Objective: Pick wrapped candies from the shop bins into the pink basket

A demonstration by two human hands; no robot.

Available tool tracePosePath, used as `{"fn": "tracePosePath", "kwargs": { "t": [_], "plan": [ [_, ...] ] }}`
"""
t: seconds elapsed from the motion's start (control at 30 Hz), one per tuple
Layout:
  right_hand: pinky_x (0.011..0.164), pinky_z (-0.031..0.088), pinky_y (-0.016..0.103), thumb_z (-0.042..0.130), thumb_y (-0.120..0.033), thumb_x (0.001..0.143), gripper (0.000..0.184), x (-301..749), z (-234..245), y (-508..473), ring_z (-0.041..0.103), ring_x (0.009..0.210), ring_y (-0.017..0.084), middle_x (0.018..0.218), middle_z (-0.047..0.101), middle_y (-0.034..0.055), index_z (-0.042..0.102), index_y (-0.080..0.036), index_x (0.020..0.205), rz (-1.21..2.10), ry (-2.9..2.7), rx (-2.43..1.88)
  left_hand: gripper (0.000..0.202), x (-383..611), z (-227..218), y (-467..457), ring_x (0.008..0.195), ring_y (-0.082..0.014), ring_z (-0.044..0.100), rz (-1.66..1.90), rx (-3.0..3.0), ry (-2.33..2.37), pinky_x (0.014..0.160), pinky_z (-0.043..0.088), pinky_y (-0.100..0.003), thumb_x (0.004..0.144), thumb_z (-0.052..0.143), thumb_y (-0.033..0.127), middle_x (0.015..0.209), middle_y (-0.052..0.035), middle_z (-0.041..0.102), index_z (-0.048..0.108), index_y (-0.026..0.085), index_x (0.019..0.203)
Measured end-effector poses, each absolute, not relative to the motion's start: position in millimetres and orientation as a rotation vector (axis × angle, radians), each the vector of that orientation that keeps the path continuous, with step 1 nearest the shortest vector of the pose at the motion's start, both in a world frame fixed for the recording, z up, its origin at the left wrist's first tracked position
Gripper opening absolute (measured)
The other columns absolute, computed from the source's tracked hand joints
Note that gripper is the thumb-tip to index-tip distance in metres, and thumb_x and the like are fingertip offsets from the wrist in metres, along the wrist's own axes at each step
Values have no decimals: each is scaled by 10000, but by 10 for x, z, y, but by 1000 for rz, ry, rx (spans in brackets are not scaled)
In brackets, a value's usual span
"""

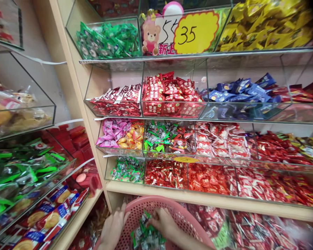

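A pink perforated plastic basket [187, 213] is at the bottom middle of the view, its lower part cut off by the frame. My left hand [113, 225] grips the left side of its rim. Inside the basket lies a pile of small green-and-dark wrapped candies [148, 238]. My right hand [163, 222] reaches in from the right, its fingers pinched on a green-wrapped candy [146, 216] at the top of the pile. The fingertips are partly hidden by the wrappers.
A wooden edge [198, 196] runs behind the basket. Above it, clear bins hold similar green candies [129, 169] and red-wrapped candies [167, 173]. A yellow price sign [197, 33] hangs higher up. Glass-fronted bins with wrapped biscuits [49, 215] stand at left. Bagged candies [266, 229] lie lower right.
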State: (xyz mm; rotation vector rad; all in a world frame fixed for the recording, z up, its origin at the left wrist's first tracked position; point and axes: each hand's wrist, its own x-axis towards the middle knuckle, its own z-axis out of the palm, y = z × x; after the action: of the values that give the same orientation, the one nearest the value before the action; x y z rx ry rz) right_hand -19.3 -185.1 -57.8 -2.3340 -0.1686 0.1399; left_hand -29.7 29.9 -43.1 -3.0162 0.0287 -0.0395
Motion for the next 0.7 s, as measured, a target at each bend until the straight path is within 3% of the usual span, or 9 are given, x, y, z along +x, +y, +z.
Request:
{"fn": "tracePosePath", "kwargs": {
  "t": [0.13,0.33,0.47,0.7],
  "plan": [
    [621,373,265,566,-252,790,94,-221,-216,-1912,593,758,203,787,652,58,613,-173,770,29,-272,-2469,436,-283,-464,308,922,-220,651,-35,-3029,8,728,526,-301,929,254,298,1074,-131,656,465,196,1296],
    [669,398,237,462,-265,896,159,-135,984,-2025,592,769,156,841,638,29,606,-197,883,-334,-677,-2392,452,-276,-482,311,897,-230,658,-10,-3018,8,726,527,-323,929,229,286,1078,-143,657,454,176,1305],
    [695,399,254,428,-212,912,161,144,1666,-2211,559,778,154,865,615,36,587,-193,923,-740,-795,-2416,436,-288,-444,313,933,-202,645,-4,-3064,10,745,509,-270,919,251,290,1072,-130,658,478,188,1277],
    [685,342,278,451,-139,880,130,602,2161,-2513,481,826,200,869,590,66,576,-174,869,-1100,-625,-2889,426,-285,-488,338,947,-216,639,2,-3090,0,767,508,-311,918,259,284,1106,-135,645,493,193,1261]
  ]
}}
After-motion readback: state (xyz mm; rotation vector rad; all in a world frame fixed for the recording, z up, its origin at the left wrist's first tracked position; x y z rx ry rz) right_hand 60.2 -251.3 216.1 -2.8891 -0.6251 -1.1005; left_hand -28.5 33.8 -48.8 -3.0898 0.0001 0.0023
